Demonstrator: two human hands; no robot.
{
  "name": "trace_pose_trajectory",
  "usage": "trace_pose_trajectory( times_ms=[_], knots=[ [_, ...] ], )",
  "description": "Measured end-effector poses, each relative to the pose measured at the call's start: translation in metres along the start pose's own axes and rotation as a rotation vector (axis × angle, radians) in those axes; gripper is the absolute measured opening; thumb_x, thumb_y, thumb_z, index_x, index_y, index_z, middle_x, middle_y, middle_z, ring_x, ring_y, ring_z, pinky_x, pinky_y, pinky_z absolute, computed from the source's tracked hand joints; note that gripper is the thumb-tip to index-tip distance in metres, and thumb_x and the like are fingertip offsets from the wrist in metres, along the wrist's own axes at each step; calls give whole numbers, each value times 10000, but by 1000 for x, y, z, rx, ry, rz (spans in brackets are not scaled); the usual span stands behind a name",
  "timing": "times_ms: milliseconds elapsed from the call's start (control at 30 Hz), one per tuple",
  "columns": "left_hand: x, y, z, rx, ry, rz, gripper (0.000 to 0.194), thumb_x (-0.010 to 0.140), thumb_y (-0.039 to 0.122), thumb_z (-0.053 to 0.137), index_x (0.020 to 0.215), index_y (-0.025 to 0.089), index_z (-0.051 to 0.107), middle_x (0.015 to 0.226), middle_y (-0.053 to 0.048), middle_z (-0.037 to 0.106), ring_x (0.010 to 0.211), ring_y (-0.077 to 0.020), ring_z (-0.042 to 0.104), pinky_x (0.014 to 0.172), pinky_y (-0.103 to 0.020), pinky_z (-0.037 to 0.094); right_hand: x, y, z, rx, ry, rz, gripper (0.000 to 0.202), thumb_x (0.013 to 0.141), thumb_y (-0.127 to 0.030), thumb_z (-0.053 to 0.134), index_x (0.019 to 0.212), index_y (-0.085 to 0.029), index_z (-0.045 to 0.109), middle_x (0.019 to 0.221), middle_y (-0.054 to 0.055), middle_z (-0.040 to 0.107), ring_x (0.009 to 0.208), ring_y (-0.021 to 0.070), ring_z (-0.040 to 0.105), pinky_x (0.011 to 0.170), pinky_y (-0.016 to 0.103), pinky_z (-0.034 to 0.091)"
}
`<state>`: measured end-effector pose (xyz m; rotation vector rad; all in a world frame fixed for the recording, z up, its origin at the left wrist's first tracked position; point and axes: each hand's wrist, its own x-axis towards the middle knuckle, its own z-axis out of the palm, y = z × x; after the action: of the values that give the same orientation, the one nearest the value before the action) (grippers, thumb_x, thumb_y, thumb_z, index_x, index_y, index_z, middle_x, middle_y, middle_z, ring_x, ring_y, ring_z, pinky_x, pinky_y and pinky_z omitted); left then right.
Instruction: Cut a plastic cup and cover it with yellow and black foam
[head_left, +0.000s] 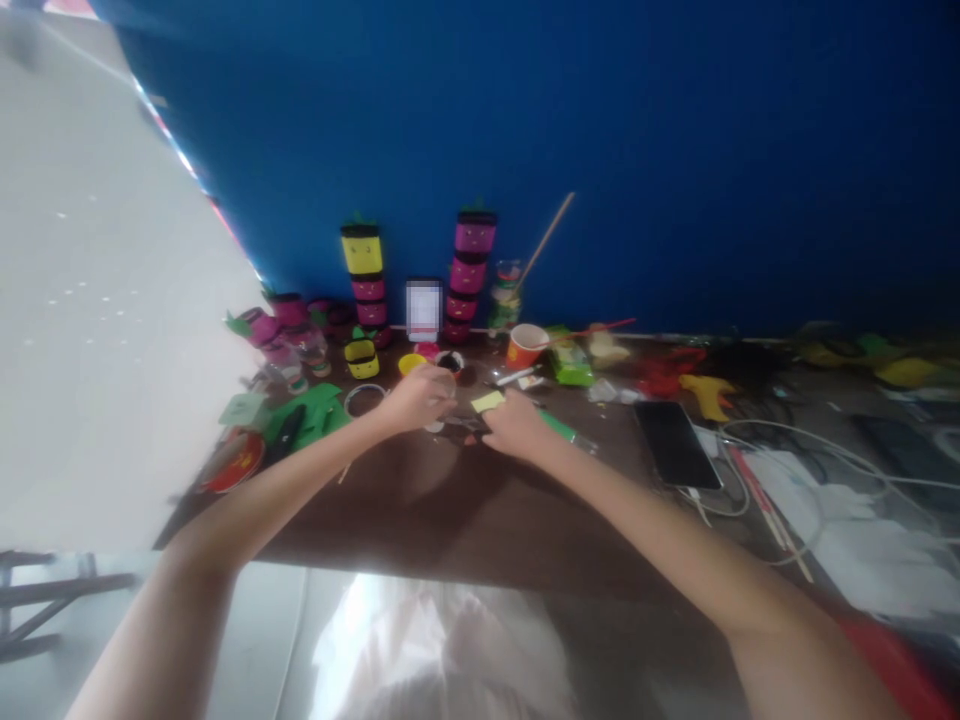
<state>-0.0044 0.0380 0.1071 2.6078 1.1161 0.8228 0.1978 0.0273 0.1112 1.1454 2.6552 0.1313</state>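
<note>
My left hand (421, 397) reaches over the middle of the table, its fingers bent together. What they grip, if anything, is blurred. Just beyond it are a yellow cup (412, 363) and a small cup with dark contents (450, 363). To the right, my right hand (517, 425) is closed, with a small yellow piece of paper (487, 401) at its fingertips. A pair of scissors (459, 425) appears to lie between the hands, partly hidden. A roll of tape (365, 401) sits beside my left wrist.
At the back, two stacks of decorated cups (469, 270) flank an upright phone (424, 310). A red paper cup (527, 347) and a bottle holding a stick (506, 300) stand nearby. Green sheets (319, 412) lie left; a black phone (677, 445), cables and a yellow glue gun (709, 395) lie right.
</note>
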Motion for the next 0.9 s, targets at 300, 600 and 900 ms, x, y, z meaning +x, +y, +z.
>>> trace_pose_trajectory(
  times_ms=[300,600,900],
  knots=[
    [3,-27,-20,-121,-239,102,251,812,376,576,810,180,733,1102,-121,614,1058,-226,554,935,-388,420,11,12,-2,46,-3,-58,455,796,-537,535,814,-116,708,839,149,716,790,232,635,768,319,329],
    [-3,-28,1,-211,-79,-3,209,826,297,567,751,175,720,1017,-113,612,1005,-219,556,901,-389,455,13,10,1,109,-13,-40,584,727,-683,501,782,-137,699,811,134,717,778,247,643,758,325,343],
    [-7,-28,5,-218,-37,-29,227,841,301,542,785,153,705,1039,-138,609,1004,-220,559,892,-383,449,20,4,-4,53,-33,-4,607,723,-693,506,763,-122,709,781,153,713,796,268,644,734,323,371]
  ],
)
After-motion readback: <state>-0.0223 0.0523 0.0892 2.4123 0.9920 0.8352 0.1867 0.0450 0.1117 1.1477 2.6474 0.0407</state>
